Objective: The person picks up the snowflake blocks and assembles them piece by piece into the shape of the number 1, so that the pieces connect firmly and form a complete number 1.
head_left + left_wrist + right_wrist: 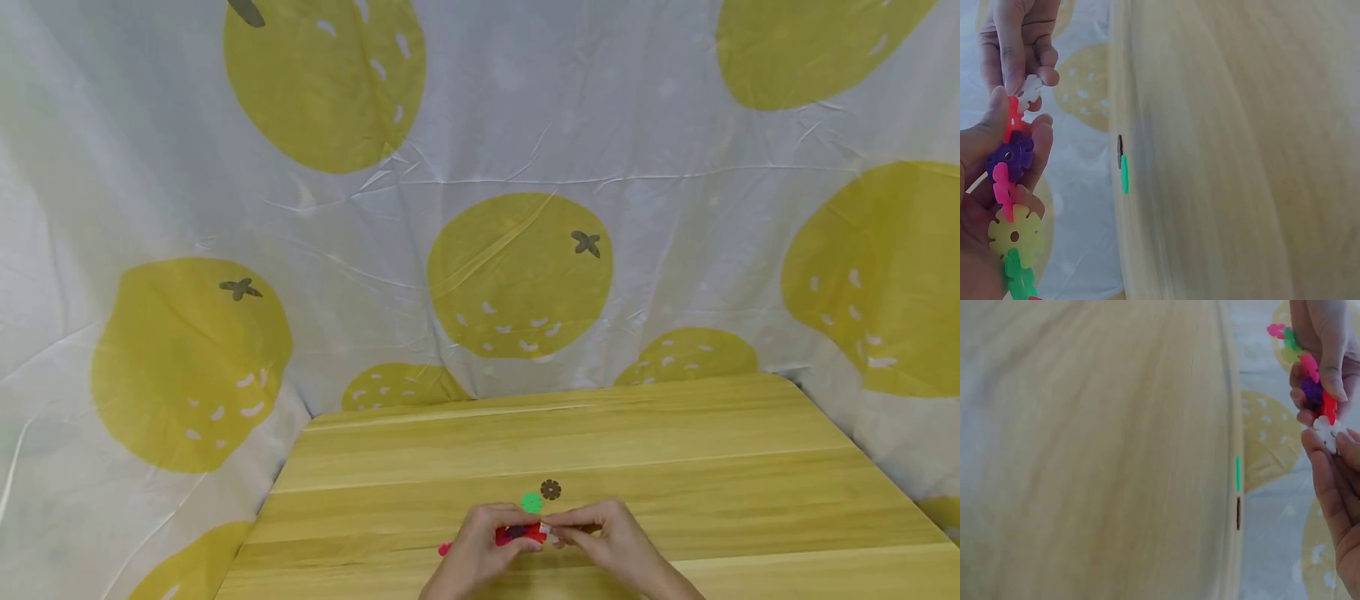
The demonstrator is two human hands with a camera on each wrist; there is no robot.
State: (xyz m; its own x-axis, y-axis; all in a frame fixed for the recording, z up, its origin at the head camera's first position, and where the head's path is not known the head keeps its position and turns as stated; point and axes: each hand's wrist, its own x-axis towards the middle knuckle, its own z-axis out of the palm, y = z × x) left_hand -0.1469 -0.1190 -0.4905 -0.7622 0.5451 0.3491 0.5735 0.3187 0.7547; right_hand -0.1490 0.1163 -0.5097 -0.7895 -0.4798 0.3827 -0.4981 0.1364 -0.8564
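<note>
My left hand (480,543) grips a chain of notched plastic snowflake discs, slotted into one another at angles. In the left wrist view the chain runs from a red disc (1013,119) through a purple disc (1019,161), a pink disc (1004,190) and a pale yellow disc (1030,240) to a green disc (1020,281). Thumb and fingers of my right hand (618,546) pinch a white disc (1324,432) at the chain's red end, its edge meeting the red disc. Part of the chain is hidden behind the left hand in the head view.
Just beyond the hands, a loose green disc (532,502) and a dark brown disc (551,489) lie close together on the wooden table (360,500). Behind the table hangs a pale curtain (660,250) printed with large yellow fruit.
</note>
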